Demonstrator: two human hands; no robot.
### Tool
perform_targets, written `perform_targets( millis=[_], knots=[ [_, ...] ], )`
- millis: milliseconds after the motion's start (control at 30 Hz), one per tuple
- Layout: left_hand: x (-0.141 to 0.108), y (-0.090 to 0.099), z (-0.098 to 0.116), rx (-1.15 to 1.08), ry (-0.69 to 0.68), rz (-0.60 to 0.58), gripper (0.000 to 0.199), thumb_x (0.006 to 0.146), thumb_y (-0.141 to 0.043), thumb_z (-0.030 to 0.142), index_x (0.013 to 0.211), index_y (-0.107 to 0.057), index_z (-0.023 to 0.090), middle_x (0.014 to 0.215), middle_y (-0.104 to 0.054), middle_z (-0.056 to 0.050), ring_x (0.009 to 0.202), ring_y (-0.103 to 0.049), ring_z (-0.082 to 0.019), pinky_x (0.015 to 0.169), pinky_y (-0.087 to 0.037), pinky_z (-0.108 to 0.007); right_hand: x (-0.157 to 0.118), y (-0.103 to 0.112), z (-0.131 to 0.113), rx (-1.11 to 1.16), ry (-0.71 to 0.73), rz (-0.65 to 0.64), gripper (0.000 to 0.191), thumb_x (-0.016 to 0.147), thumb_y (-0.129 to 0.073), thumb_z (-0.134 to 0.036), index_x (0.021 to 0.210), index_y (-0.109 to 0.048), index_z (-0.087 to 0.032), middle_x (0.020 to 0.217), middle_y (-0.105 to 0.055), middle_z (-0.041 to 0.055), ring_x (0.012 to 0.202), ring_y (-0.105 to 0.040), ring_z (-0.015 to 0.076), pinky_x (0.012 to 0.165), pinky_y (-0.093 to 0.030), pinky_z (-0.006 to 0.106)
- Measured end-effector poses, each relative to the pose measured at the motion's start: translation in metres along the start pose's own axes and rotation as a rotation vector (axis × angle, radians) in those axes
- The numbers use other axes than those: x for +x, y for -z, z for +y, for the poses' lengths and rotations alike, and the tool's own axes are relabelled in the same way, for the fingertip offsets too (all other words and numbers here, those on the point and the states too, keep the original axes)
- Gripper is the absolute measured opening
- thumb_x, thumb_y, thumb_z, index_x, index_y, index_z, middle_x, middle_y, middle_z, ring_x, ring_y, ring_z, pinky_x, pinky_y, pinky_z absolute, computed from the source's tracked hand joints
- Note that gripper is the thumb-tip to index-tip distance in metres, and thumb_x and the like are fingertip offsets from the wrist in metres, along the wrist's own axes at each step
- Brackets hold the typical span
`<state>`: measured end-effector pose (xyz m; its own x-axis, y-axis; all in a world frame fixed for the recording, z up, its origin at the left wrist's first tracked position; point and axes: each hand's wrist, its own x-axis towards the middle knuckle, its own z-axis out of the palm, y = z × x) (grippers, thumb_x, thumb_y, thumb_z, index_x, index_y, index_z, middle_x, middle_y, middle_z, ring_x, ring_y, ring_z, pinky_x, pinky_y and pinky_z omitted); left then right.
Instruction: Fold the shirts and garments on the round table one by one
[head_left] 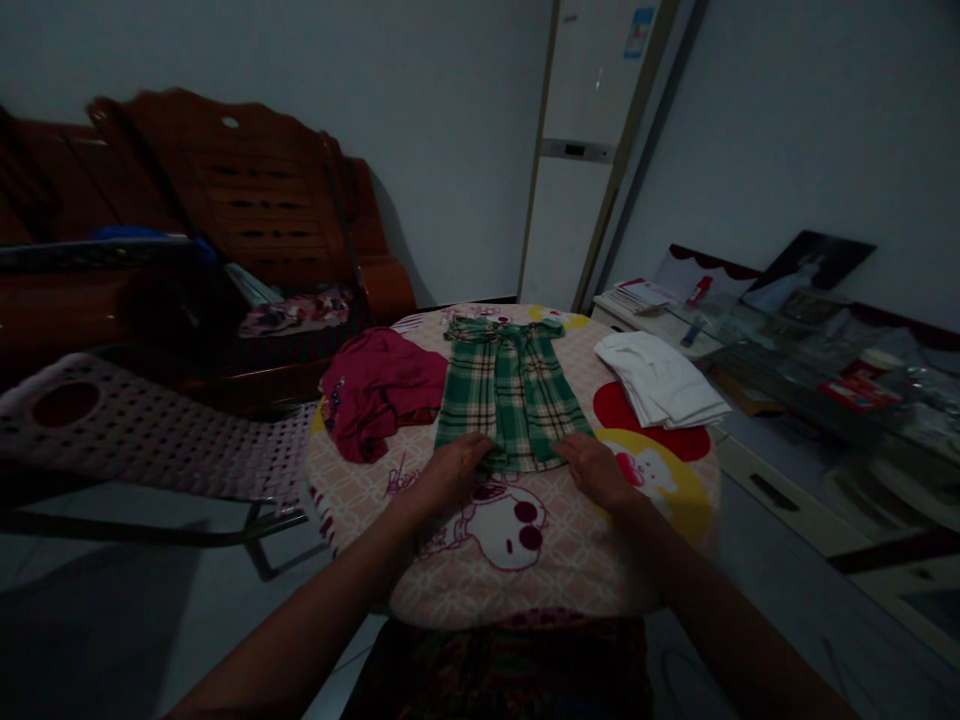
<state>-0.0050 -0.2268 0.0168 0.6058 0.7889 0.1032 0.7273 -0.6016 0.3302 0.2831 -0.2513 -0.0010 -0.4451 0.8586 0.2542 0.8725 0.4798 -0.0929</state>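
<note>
A green plaid dress (pixel 514 395) with cream and dark stripes lies spread on the round table (pixel 450 590), its gathered top pointing away from me. At its lower left edge, my left hand (pixel 459 468) has fingers closed on the hem. My right hand (pixel 592 468) pinches the lower right corner of the hem. The fabric between both hands lies fairly flat with a few folds. To the left of the dress rests a crumpled magenta garment (pixel 382 385). On the right sits a folded white cloth (pixel 656 380).
A patterned cloth with cartoon figures covers the table. On the left stand a woven lounge chair (pixel 172 430) and a carved wooden sofa (pixel 240 190) with clothes on it. A glass-topped cabinet (pixel 810 380) holding clutter runs along the right. Behind stands a tall air conditioner (pixel 574 210).
</note>
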Motion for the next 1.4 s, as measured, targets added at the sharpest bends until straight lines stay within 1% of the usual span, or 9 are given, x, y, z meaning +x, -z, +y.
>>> perform_targets(
  millis=[167, 333, 533, 600, 733, 900, 1100, 1233, 1400],
  knots=[
    [0.011, 0.026, -0.018, -0.022, -0.004, -0.046, 0.037, 0.074, -0.055, 0.002, 0.100, -0.076, 0.018, 0.097, -0.076, -0.011, 0.088, -0.069, -0.024, 0.082, -0.052, -0.031, 0.014, 0.014, 0.008, -0.018, -0.110, -0.046, 0.037, 0.081, -0.050, -0.003, 0.100, -0.077, -0.020, 0.102, -0.075, 0.0107, 0.098, -0.067, 0.0246, 0.087, -0.052, 0.034],
    [0.084, 0.077, -0.036, 0.005, 0.019, -0.101, 0.044, 0.071, -0.051, -0.003, 0.098, -0.079, 0.018, 0.088, -0.077, -0.009, 0.088, -0.070, -0.022, 0.084, -0.051, -0.026, 0.091, 0.049, 0.022, -0.099, -0.248, -0.135, 0.036, 0.083, -0.051, -0.005, 0.104, -0.077, -0.019, 0.107, -0.076, 0.0124, 0.103, -0.067, 0.0268, 0.088, -0.048, 0.033],
    [0.141, 0.105, -0.046, 0.329, 0.261, 0.254, 0.050, 0.083, -0.046, 0.000, 0.127, -0.067, 0.013, 0.126, -0.068, -0.018, 0.117, -0.065, -0.029, 0.098, -0.050, -0.035, 0.163, 0.068, 0.044, -0.207, -0.345, 0.165, 0.040, 0.094, -0.043, -0.010, 0.124, -0.070, -0.013, 0.123, -0.070, 0.0178, 0.116, -0.059, 0.0305, 0.099, -0.044, 0.040],
    [0.134, 0.090, -0.049, 0.319, 0.199, 0.223, 0.051, 0.087, -0.048, 0.004, 0.134, -0.062, 0.017, 0.133, -0.065, -0.015, 0.123, -0.062, -0.027, 0.100, -0.050, -0.033, 0.158, 0.056, 0.044, -0.194, -0.334, 0.111, 0.038, 0.093, -0.044, -0.011, 0.121, -0.071, -0.012, 0.120, -0.071, 0.0179, 0.114, -0.060, 0.0297, 0.099, -0.045, 0.039],
    [0.110, 0.044, -0.057, 0.284, 0.073, -0.103, 0.042, 0.085, -0.058, 0.011, 0.126, -0.065, 0.020, 0.129, -0.069, -0.012, 0.118, -0.066, -0.025, 0.098, -0.051, -0.031, 0.130, 0.020, 0.040, -0.155, -0.214, -0.096, 0.039, 0.089, -0.049, -0.007, 0.121, -0.071, -0.014, 0.122, -0.071, 0.0164, 0.116, -0.062, 0.0272, 0.101, -0.045, 0.035],
    [0.103, 0.016, -0.066, 0.314, 0.097, -0.077, 0.034, 0.094, -0.047, 0.013, 0.123, -0.065, 0.018, 0.123, -0.071, -0.014, 0.111, -0.069, -0.024, 0.091, -0.053, -0.032, 0.124, -0.007, 0.046, -0.196, -0.214, -0.172, 0.041, 0.087, -0.045, 0.001, 0.116, -0.072, -0.009, 0.122, -0.070, 0.0202, 0.116, -0.064, 0.0260, 0.100, -0.046, 0.033],
    [0.111, 0.025, -0.071, 0.244, 0.111, -0.012, 0.031, 0.096, -0.053, 0.033, 0.116, -0.072, 0.018, 0.115, -0.074, -0.014, 0.108, -0.070, -0.028, 0.091, -0.053, -0.033, 0.132, 0.004, 0.050, -0.173, -0.286, -0.155, 0.040, 0.091, -0.042, -0.004, 0.117, -0.073, -0.010, 0.121, -0.071, 0.0187, 0.115, -0.064, 0.0249, 0.095, -0.047, 0.031],
    [0.106, 0.042, -0.064, 0.199, 0.115, -0.060, 0.043, 0.085, -0.054, 0.010, 0.121, -0.074, 0.020, 0.107, -0.077, -0.013, 0.105, -0.071, -0.027, 0.091, -0.052, -0.032, 0.115, 0.024, 0.051, -0.101, -0.283, -0.125, 0.034, 0.087, -0.049, -0.008, 0.107, -0.075, -0.013, 0.113, -0.073, 0.0153, 0.107, -0.065, 0.0247, 0.089, -0.045, 0.030],
    [0.087, 0.057, -0.039, 0.029, -0.104, -0.203, 0.052, 0.069, -0.047, -0.001, 0.104, -0.080, 0.019, 0.089, -0.078, -0.005, 0.086, -0.071, -0.020, 0.079, -0.050, -0.023, 0.072, 0.042, 0.058, 0.056, -0.247, -0.156, 0.019, 0.081, -0.053, -0.014, 0.069, -0.067, -0.017, 0.071, -0.066, 0.0062, 0.073, -0.060, 0.0181, 0.066, -0.036, 0.027]
  ],
)
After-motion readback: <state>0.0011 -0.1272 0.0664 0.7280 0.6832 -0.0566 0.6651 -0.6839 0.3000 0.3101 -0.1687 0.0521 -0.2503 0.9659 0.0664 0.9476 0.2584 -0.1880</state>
